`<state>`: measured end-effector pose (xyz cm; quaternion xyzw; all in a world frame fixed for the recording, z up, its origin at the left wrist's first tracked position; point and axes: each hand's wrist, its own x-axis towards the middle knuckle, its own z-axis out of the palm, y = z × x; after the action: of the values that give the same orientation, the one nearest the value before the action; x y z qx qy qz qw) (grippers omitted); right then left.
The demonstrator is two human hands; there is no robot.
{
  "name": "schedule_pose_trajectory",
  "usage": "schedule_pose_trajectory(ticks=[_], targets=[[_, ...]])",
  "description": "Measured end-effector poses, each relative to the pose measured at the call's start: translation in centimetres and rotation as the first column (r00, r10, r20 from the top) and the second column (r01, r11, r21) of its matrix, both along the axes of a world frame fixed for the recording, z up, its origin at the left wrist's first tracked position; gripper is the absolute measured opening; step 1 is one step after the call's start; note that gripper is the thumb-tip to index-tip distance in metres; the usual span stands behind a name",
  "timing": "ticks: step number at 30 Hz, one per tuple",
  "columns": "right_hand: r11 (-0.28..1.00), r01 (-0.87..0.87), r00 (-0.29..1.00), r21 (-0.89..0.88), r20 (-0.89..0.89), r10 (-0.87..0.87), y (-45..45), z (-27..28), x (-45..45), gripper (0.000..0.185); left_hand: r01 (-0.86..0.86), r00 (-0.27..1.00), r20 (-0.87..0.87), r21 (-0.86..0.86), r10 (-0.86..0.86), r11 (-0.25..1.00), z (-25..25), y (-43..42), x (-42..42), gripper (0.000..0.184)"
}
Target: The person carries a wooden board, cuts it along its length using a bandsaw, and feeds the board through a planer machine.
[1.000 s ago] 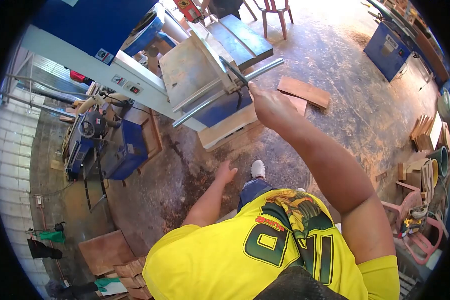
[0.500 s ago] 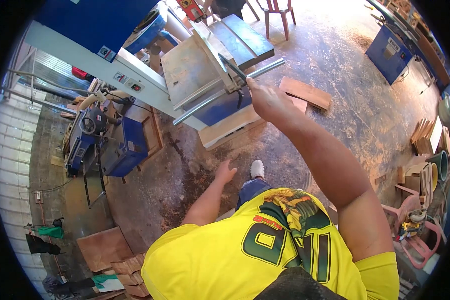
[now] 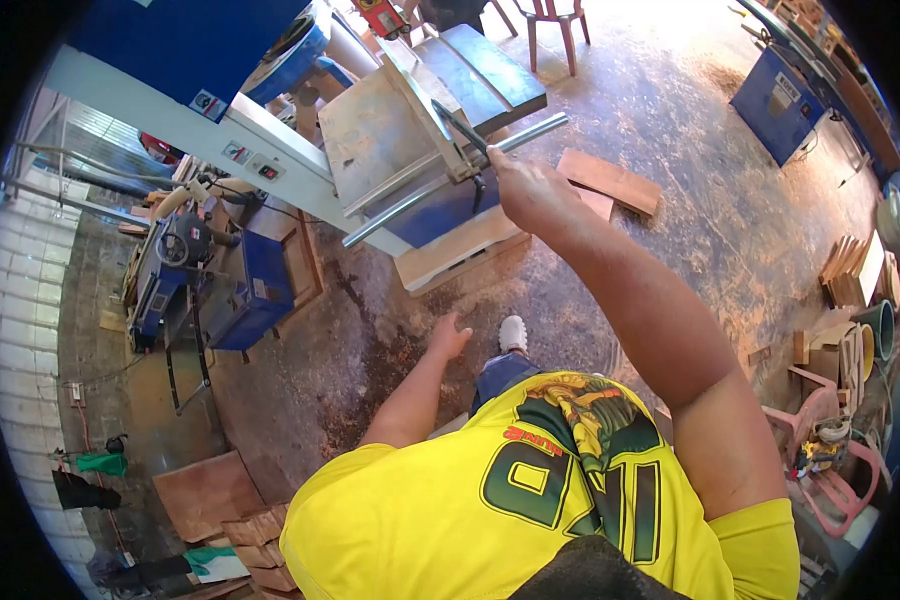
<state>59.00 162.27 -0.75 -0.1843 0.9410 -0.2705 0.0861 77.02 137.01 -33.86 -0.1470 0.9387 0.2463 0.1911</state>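
My right hand (image 3: pixel 530 192) reaches out to the saw table (image 3: pixel 380 130) of a large blue-and-white machine. Its fingers are closed on the near end of a dark narrow bar (image 3: pixel 458 124), which lies along the fence (image 3: pixel 420 95). Whether the bar is loose or part of the fence I cannot tell. Just below the hand are the fence's clamp and a black lever (image 3: pixel 479 190), beside the metal guide rail (image 3: pixel 410 213). Over the floor hangs my left hand (image 3: pixel 451 337), holding nothing, with thumb and fingers apart.
Reddish boards (image 3: pixel 610 182) lie on the floor right of the machine. Another blue machine (image 3: pixel 250 290) stands at left, and a blue cabinet (image 3: pixel 778 105) at far right. Stacked wood pieces (image 3: pixel 850 272) and a pink plastic chair (image 3: pixel 845 495) stand at right. Sawdust covers the floor.
The whole view has shifted slightly up and left. My right hand stays on the end of the dark bar, and my left hand has barely moved.
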Motion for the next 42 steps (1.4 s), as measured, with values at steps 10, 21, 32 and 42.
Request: schedule_pose_trajectory(ticks=[10,21,32,42], targets=[[1.000,0.012,1.000,-0.013,-0.001,-0.012,-0.4,-0.1,-0.5,0.054,0.016,1.000,-0.014,-0.007,-0.016,1.000,-0.8,-0.8,0.5,0.067],[1.000,-0.019,0.999,-0.006,-0.032,0.019,-0.9,-0.3,-1.0,0.047,0.039,0.999,-0.002,-0.038,-0.040,0.998,0.0,-0.5,-0.5,0.067],[0.995,-0.052,0.998,0.088,-0.034,0.056,-0.8,-0.5,-2.7,0.039,0.030,1.000,0.004,-0.035,-0.029,0.999,0.2,-0.3,-0.5,0.066],[0.996,-0.028,1.000,0.082,0.001,0.028,-2.0,-0.4,-3.2,0.042,0.023,0.999,-0.025,-0.021,-0.024,1.000,-0.6,-1.1,0.1,0.067]])
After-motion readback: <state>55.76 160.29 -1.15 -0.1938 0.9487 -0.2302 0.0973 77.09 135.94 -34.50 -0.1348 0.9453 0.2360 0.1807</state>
